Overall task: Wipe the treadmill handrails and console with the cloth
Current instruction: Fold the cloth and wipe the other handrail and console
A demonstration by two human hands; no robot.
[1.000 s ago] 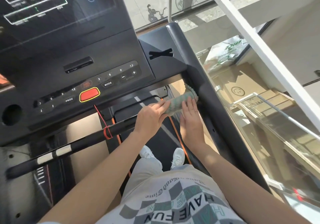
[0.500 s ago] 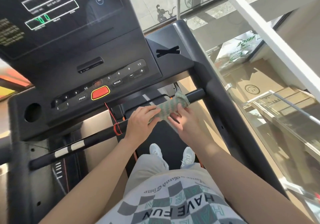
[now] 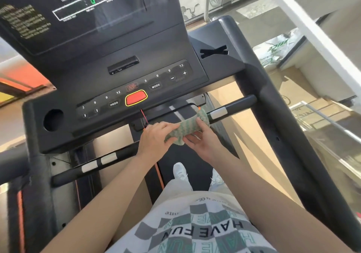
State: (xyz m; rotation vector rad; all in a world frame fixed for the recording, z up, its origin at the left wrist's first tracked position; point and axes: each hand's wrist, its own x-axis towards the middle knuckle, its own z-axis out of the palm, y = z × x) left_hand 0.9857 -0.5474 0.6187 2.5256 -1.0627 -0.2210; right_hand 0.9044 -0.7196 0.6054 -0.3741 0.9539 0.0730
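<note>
- Cloth [image 3: 185, 129] wraps the crossbar [image 3: 234, 107] below the console [image 3: 136, 72]; left hand [image 3: 156, 137] and right hand [image 3: 203, 139] each keep a closed grip on it.
- Risk: the red safety cord [image 3: 144, 116] beside the left hand could snag and pull loose.

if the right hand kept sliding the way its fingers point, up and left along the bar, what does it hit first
Most likely the left hand, which grips the same cloth on the crossbar right beside the right hand; depth is hard to judge.

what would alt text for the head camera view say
Both hands, left hand and right hand, hold a green cloth wrapped around the treadmill's front crossbar, just below the console with its red button.
</note>
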